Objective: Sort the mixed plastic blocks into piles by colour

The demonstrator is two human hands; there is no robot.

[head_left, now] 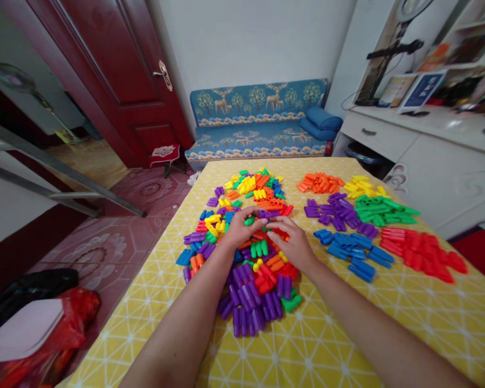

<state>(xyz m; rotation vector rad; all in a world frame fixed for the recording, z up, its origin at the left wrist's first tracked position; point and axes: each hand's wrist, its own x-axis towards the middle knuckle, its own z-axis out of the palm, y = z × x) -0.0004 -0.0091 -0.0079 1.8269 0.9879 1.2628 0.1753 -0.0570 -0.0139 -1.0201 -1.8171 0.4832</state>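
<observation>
- A yellow-patterned tabletop [319, 345] carries everything, so that the blocks lie spread flat within both arms' reach.
- The mixed pile of plastic blocks [246, 253] sprawls beneath and around the fingers, all colours jumbled together; it lies directly in front of the person, where both hands meet over it.
- To the right of the fingers lie the piles of single colours: red blocks [420, 250] farthest right, blue blocks [351, 250] just beside the right hand, green blocks [382, 210] and purple blocks [337, 213] beyond them, orange blocks [319, 183] and yellow blocks [364, 186] at the far edge. Each heap is kept apart from its neighbours, apparently so that the colours stay separate.
- The left hand [238, 229] rests on the pile's middle, fingers curled down onto the blocks near a green piece [249, 221]; whether it grips that piece cannot be told.
- The right hand [293, 242] lies palm-down close by, fingers bent loosely over red and orange pieces, their tips almost meeting the left's; no block is clearly held.
</observation>
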